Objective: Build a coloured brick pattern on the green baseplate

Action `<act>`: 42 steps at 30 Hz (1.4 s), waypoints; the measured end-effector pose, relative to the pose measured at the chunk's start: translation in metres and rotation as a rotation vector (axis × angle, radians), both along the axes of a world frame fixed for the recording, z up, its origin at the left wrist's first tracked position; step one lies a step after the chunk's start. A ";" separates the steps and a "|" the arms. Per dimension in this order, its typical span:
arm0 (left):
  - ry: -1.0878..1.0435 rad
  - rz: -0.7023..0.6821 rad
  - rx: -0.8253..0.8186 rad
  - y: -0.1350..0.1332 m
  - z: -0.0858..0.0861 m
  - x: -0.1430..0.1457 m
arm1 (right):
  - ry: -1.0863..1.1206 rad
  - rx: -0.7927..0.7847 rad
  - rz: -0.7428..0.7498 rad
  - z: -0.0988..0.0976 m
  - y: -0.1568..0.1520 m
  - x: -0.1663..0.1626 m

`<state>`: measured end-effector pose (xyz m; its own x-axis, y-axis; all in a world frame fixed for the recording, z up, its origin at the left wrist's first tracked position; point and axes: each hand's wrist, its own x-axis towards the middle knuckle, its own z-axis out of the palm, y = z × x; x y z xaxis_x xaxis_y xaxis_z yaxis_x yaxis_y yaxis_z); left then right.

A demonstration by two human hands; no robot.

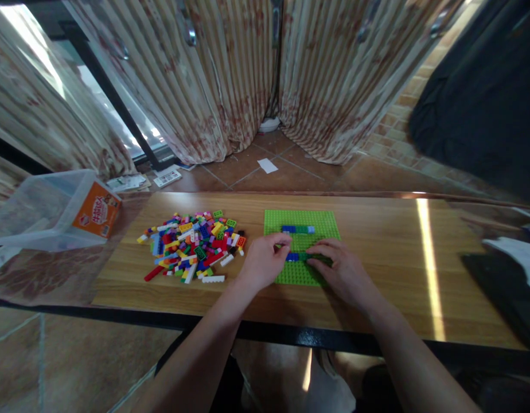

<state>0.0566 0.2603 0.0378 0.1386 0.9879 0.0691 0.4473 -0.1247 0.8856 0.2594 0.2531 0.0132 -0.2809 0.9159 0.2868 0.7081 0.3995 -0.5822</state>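
A light green baseplate (325, 221) lies on the wooden table (385, 252). On it sits a row of blue and green bricks (297, 229), and nearer me a second row of bricks (296, 256). My left hand (265, 261) rests at the plate's left edge, fingers curled in a pinch at the near row's left end. My right hand (340, 269) lies on the plate with fingers pressed on the near row's right end. What the fingers hold is too small to name.
A pile of several loose coloured bricks (191, 246) lies left of the plate. A clear plastic bin (45, 209) with an orange label stands at the far left. Dark objects (501, 281) sit at the table's right end. Curtains hang behind.
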 end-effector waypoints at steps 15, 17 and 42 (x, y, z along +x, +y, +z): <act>0.131 -0.021 0.010 -0.003 -0.007 0.017 | -0.019 -0.011 -0.011 0.001 0.000 -0.002; 0.129 -0.019 0.005 -0.002 -0.007 0.019 | -0.011 -0.018 -0.008 0.003 0.000 -0.003; 0.463 -0.064 0.081 -0.007 -0.004 0.028 | -0.063 -0.122 -0.012 0.002 0.010 -0.001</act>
<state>0.0846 0.2537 0.0342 0.2337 0.9703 0.0618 0.7821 -0.2254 0.5810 0.2586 0.2632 0.0156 -0.2835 0.9463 0.1553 0.7491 0.3196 -0.5803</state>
